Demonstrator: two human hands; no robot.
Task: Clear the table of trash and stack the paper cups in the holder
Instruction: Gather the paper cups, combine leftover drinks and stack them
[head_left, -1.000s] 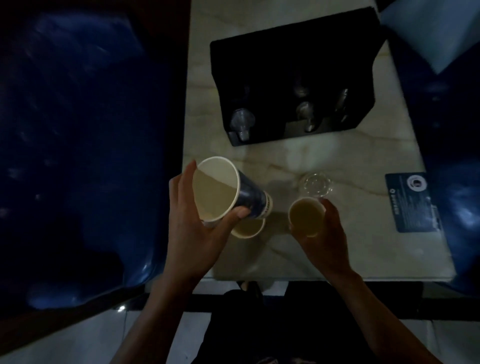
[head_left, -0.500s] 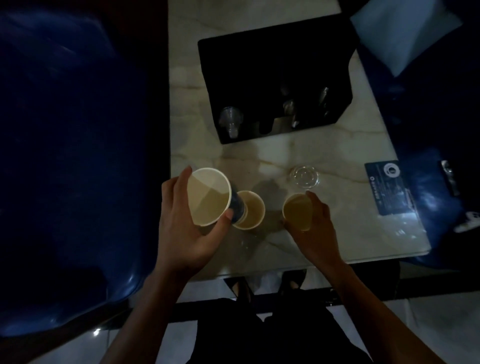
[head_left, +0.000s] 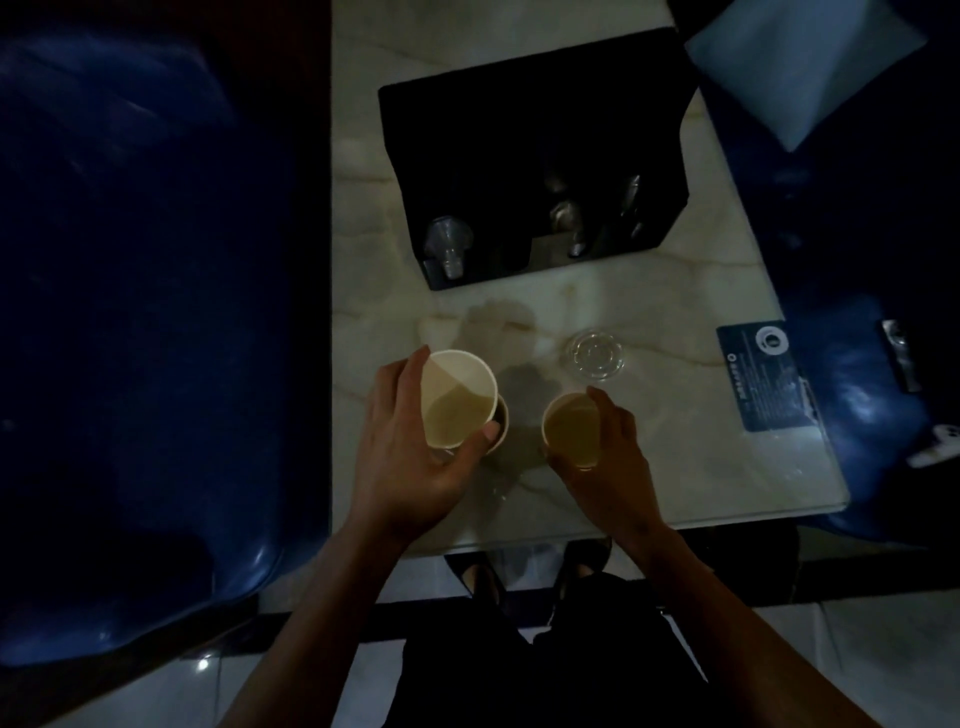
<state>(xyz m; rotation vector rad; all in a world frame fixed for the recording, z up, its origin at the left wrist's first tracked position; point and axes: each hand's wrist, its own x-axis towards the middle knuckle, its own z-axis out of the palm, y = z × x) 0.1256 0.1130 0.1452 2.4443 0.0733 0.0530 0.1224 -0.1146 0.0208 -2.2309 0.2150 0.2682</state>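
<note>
My left hand (head_left: 410, 457) grips a large paper cup (head_left: 457, 397), its mouth facing up at me. Just behind it, mostly covered, the rim of a second paper cup (head_left: 502, 423) shows on the marble table (head_left: 691, 478). My right hand (head_left: 613, 457) holds a smaller paper cup (head_left: 571, 428) near the table's front. A clear plastic lid (head_left: 596, 354) lies flat beyond the right hand. The black cup holder (head_left: 530, 119) stands at the back of the table with clear plastic cups (head_left: 448, 247) lying in its front slots.
A blue card (head_left: 763, 376) lies on the table's right side. Blue padded seats flank the table, left (head_left: 145, 312) and right (head_left: 872, 415). A pale cushion (head_left: 805, 67) rests at the top right. My dark-clothed legs and shoes stand at the table's front edge.
The left hand has turned the large cup from tilted sideways to upright and brought it down over the second cup, which is now mostly hidden. The right hand keeps its small cup almost still.
</note>
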